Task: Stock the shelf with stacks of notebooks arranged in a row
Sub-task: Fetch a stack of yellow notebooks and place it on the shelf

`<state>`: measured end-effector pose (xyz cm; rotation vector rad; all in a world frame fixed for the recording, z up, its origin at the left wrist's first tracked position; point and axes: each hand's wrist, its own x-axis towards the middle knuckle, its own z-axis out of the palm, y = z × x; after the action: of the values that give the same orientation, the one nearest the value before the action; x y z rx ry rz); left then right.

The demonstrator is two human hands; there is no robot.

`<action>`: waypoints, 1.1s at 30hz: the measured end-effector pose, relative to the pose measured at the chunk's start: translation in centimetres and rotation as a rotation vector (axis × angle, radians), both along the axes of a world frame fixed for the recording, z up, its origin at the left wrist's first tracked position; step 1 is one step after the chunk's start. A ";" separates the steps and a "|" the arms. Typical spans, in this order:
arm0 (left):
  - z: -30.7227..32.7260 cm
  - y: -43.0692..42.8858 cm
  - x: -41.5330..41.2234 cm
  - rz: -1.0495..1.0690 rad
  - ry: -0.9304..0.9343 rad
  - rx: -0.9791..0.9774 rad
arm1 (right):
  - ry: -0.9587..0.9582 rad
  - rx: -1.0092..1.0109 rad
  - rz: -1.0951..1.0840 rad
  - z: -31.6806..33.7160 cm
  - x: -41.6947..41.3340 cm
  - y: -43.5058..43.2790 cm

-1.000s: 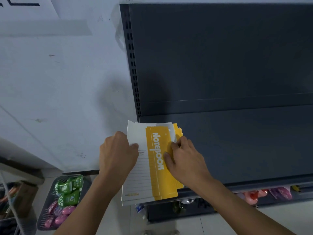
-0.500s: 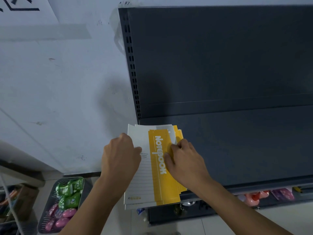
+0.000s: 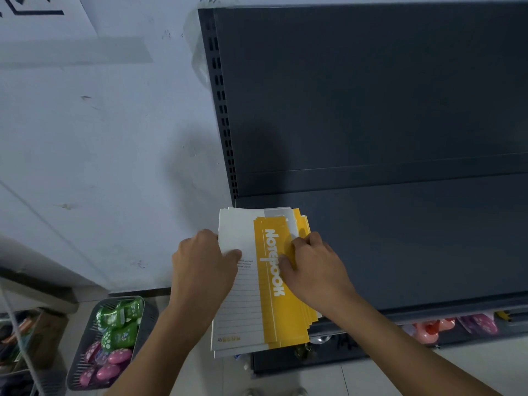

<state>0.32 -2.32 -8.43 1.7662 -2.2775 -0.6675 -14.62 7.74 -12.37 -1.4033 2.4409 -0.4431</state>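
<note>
With the left hand (image 3: 203, 270) grips the white edge of the notebook stack (image 3: 248, 298), with the right hand (image 3: 313, 270) pinches its fanned yellow edge. Lies at the shelf's (image 3: 400, 238) left end, overhanging the front lip. Looks barely begun: rest of the row unfilled.

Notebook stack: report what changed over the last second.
The notebook stack edged slightly right, further over the shelf, pushed by the left hand, whose thumb slid further across the cover. Both hands kept their grip, the right hand at the stack's right edge.
</note>
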 end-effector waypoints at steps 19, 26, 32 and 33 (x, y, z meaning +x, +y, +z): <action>0.1 1.2 -1.2 -0.147 0.059 -0.052 | -0.139 0.021 -0.061 0.0 -1.0 0.1; 1.1 0.8 -1.5 -0.130 0.283 0.065 | -0.180 0.004 -0.089 0.2 -0.8 0.0; 1.7 -1.0 -1.7 -0.058 0.596 0.238 | -0.374 -0.166 -0.247 1.8 -1.4 -0.9; 1.6 -1.3 -2.1 -0.069 0.598 0.234 | -0.432 -0.188 -0.268 2.3 -1.6 -0.9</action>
<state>-1.78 -3.59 -6.83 1.3221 -1.9048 -1.3135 -16.21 6.83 -10.10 -0.9179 2.2691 -0.9506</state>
